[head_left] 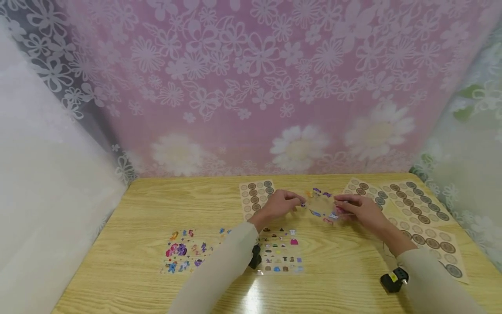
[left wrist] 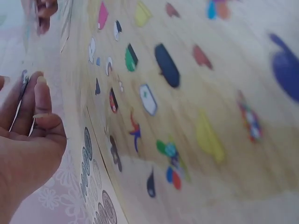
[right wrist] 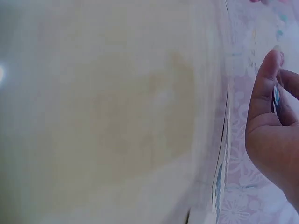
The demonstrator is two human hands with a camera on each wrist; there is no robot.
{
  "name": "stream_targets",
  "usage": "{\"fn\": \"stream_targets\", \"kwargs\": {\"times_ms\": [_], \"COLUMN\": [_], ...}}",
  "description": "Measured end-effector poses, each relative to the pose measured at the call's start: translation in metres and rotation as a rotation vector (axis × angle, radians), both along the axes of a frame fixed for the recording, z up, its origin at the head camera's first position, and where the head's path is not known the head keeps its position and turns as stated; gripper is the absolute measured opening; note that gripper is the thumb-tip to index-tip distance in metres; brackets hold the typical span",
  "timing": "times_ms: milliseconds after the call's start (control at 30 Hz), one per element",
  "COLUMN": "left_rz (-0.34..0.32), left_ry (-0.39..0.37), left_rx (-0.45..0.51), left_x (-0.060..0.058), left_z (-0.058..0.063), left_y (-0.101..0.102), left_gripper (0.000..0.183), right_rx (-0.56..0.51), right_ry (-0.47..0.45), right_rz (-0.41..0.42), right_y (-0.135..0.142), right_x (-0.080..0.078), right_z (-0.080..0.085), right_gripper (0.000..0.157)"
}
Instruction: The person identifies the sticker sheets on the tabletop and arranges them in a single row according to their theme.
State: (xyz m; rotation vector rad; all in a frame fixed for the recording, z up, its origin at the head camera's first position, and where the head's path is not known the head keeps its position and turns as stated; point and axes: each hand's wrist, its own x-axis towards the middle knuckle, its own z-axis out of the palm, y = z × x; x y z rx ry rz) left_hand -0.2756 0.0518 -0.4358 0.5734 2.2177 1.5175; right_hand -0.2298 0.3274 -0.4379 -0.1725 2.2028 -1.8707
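Starting far left on the desk (head_left: 121, 253): bright cartoon stickers on clear film (head_left: 178, 249), lying flat. Past the left sleeve (head_left: 225, 257) comes another patch, clear film with tiny hats and clothes (head_left: 280, 250) (one sheet or two? the sleeve hides the join). Just behind, a paper sheet of brown circles (head_left: 252, 192) pokes out beyond the left hand (head_left: 279, 204). And here's the action! That hand pinches one side of a clear sticker sheet (head_left: 320, 205), the right hand (head_left: 362, 211) pinches the other, and it's held up between them over the far part of the desk. On the right, more circle sheets (head_left: 435, 237) lie close together. How far along? Well on, I'd judge: film and paper are down on both sides, and the sheet in the hands looks like the one piece not yet laid down.
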Motion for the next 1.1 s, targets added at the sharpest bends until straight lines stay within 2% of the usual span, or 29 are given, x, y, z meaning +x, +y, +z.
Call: {"fn": "stream_targets", "kwargs": {"times_ms": [133, 233, 400, 533, 700, 933, 1100], "left_rz": [-0.057, -0.122, -0.234, -0.317, -0.349, -0.387, -0.396], "left_ry": [0.002, 0.026, 0.095, 0.107, 0.122, 0.246, 0.306], "left_rx": [-0.039, -0.041, -0.087, -0.128, -0.204, -0.380, -0.448], "left_x": [0.004, 0.006, 0.011, 0.018, 0.024, 0.030, 0.033], "left_z": [0.001, 0.000, 0.001, 0.003, 0.004, 0.004, 0.003], "left_y": [-0.002, -0.002, -0.001, 0.002, 0.006, 0.011, 0.013], "left_gripper": [0.024, 0.017, 0.015, 0.019, 0.019, 0.020, 0.020], "right_rx": [0.065, 0.093, 0.106, 0.135, 0.185, 0.240, 0.256], "right_ry": [-0.020, -0.051, -0.083, -0.099, -0.090, -0.060, -0.048], "right_rz": [0.001, 0.049, 0.182, 0.281, 0.337, 0.378, 0.402], "right_y": [0.001, 0.003, 0.005, 0.005, 0.003, -0.001, -0.001], "right_x": [0.020, 0.033, 0.056, 0.072, 0.084, 0.089, 0.090], "right_z": [0.001, 0.001, 0.004, 0.006, 0.003, -0.002, -0.002], "right_gripper": [0.048, 0.048, 0.045, 0.040, 0.035, 0.034, 0.035]}}
